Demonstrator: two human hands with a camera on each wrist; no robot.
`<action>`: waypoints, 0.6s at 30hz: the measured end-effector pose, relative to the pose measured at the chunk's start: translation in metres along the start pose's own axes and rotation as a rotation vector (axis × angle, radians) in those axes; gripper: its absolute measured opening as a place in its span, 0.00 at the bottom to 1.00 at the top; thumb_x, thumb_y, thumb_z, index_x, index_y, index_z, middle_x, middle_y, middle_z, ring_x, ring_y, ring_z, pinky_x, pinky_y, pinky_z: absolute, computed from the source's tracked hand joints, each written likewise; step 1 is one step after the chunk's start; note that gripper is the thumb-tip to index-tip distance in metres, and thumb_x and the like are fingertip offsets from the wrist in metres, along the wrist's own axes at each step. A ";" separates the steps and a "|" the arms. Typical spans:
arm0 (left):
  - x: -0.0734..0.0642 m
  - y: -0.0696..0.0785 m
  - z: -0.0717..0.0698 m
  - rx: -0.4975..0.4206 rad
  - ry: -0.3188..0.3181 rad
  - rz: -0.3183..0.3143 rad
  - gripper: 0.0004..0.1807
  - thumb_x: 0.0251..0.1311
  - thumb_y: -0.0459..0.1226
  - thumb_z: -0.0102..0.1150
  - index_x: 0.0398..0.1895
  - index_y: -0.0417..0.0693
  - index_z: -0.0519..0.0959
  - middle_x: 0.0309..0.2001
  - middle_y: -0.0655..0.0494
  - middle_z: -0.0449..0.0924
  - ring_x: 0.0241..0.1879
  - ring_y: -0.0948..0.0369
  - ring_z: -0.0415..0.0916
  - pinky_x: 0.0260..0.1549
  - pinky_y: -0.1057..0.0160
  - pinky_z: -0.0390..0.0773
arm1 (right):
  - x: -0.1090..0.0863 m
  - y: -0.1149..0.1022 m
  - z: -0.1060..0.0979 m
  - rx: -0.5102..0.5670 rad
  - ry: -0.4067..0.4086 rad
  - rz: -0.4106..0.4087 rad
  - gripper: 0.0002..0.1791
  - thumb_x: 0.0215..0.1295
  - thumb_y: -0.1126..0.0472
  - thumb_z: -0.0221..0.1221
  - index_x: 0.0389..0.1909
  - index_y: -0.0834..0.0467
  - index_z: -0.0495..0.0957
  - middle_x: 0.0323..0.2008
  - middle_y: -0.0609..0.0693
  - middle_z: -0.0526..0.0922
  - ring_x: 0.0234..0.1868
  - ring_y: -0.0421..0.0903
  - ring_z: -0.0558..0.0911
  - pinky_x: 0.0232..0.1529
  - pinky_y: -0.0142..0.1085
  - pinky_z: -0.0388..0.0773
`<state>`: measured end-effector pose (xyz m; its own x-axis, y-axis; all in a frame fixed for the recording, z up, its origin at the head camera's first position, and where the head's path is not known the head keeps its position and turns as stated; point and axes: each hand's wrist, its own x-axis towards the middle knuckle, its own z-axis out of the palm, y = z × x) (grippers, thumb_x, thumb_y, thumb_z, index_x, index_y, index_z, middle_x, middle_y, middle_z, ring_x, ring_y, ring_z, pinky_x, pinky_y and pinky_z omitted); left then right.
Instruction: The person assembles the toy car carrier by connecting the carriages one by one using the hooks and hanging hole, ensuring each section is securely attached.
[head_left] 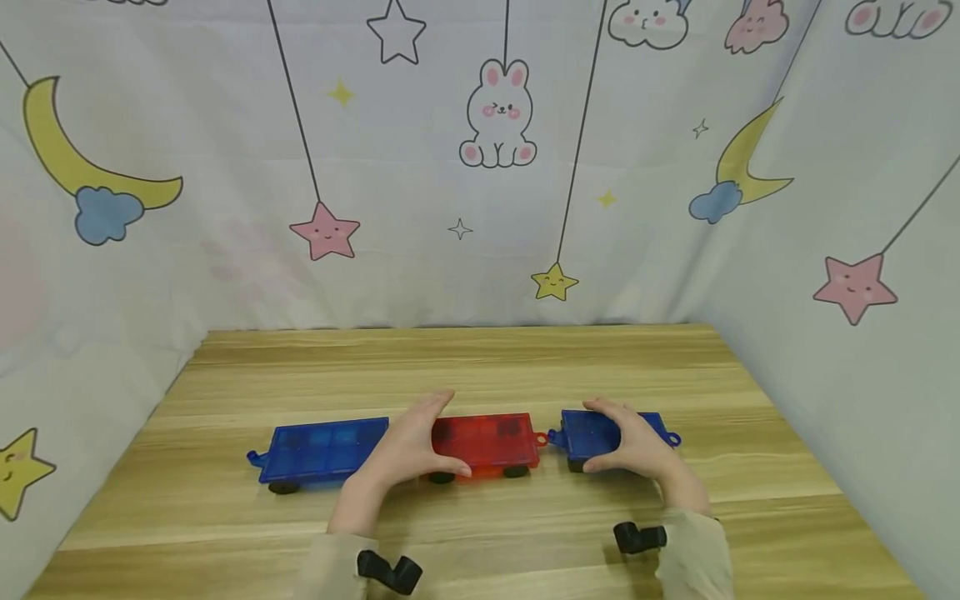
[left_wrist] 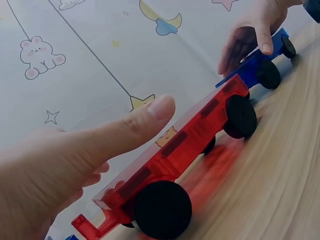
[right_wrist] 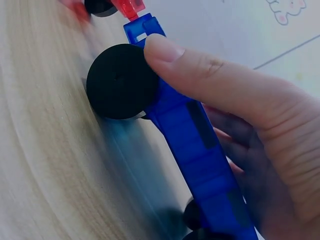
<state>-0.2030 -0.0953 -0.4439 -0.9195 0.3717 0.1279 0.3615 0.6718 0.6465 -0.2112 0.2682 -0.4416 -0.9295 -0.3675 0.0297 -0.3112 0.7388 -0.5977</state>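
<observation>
A translucent red toy train car (head_left: pixel 491 442) with black wheels stands on the wooden table between two blue ones. Over its left end is my left hand (head_left: pixel 408 446), thumb and fingers spread wide. In the left wrist view the left thumb (left_wrist: pixel 125 127) reaches above the car's top edge. My right hand (head_left: pixel 633 446) grips the shorter blue toy train car (right_wrist: pixel 200 145), its thumb on the near side by a wheel and its fingers on the far side. This car's hook (head_left: pixel 556 437) meets the red car's ring (head_left: pixel 541 439).
A longer blue toy train car (head_left: pixel 322 450) stands at the left, its right end hidden behind my left hand. Behind the wooden table (head_left: pixel 480 358) and along both sides hangs a white cloth (head_left: pixel 420 183) printed with stars, moons and a rabbit.
</observation>
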 end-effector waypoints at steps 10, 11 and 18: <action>0.002 0.002 0.007 0.003 -0.023 0.027 0.59 0.38 0.57 0.78 0.74 0.43 0.62 0.72 0.46 0.64 0.72 0.45 0.59 0.67 0.42 0.64 | 0.000 0.000 0.002 -0.011 -0.016 -0.014 0.52 0.42 0.48 0.77 0.69 0.61 0.66 0.69 0.65 0.67 0.68 0.68 0.63 0.62 0.65 0.63; 0.002 0.003 0.008 0.003 -0.024 0.028 0.59 0.38 0.57 0.78 0.73 0.43 0.62 0.72 0.45 0.64 0.72 0.45 0.59 0.67 0.42 0.64 | 0.000 0.000 0.002 -0.012 -0.015 -0.012 0.52 0.43 0.48 0.77 0.69 0.61 0.66 0.68 0.64 0.67 0.68 0.68 0.64 0.62 0.65 0.63; 0.004 0.004 0.010 0.003 -0.030 0.028 0.57 0.38 0.55 0.79 0.72 0.42 0.64 0.71 0.44 0.65 0.71 0.45 0.61 0.67 0.43 0.65 | 0.001 0.000 0.001 -0.025 -0.009 -0.019 0.51 0.43 0.49 0.77 0.69 0.61 0.67 0.67 0.64 0.69 0.68 0.68 0.65 0.63 0.65 0.63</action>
<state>-0.2032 -0.0845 -0.4481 -0.9039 0.4097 0.1230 0.3877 0.6630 0.6404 -0.2123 0.2672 -0.4424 -0.9217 -0.3864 0.0337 -0.3337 0.7455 -0.5770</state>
